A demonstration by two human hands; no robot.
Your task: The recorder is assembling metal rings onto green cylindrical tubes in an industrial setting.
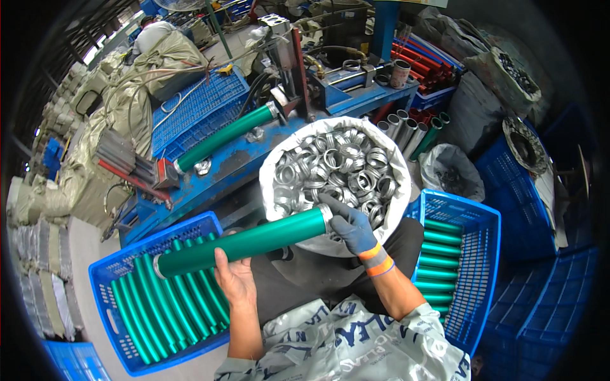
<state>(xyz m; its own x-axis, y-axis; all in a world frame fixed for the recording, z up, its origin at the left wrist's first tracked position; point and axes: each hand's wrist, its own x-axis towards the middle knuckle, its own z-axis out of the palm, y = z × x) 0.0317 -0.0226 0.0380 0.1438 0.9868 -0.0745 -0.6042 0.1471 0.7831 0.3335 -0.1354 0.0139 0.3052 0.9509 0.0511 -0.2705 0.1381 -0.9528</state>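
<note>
A long green metal tube point(244, 242) lies slantwise across my lap, its right end higher. My bare left hand point(234, 279) holds it from below, left of its middle, thumb on the near side. At the tube's right end my right hand point(351, 227), in a grey-blue glove with an orange cuff, closes its fingers on a silver metal ring point(326, 216). Another silver ring point(158, 266) caps the left end. Just beyond my right hand stands a white sack point(405, 181) full of loose silver rings. A second green tube point(229, 136) sits clamped in a blue machine.
Blue crates hold green tubes at left point(105, 317) and right point(476, 279). The blue machine bench point(190, 184) runs beyond my knees. Bare silver tubes point(406, 130), red tubes point(419, 63) and a smaller sack point(467, 171) stand at the far right. A person point(152, 35) is far left.
</note>
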